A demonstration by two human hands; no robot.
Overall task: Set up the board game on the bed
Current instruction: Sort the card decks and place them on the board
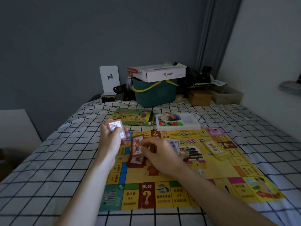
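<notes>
1. Yellow paper game board (184,175) lies flat on the checked white bedsheet (48,160), near side toward the camera.
2. Left hand (112,136) is up over the board's far left corner, fingers curled round a small stack of red-backed cards (116,127).
3. Right hand (156,152) pinches a single red card (136,146), tilted, just above a red card pile (136,161) on the board.
4. Far side: green game box (132,119), and to its right a white plastic tray of coloured pieces (177,122).
</notes>
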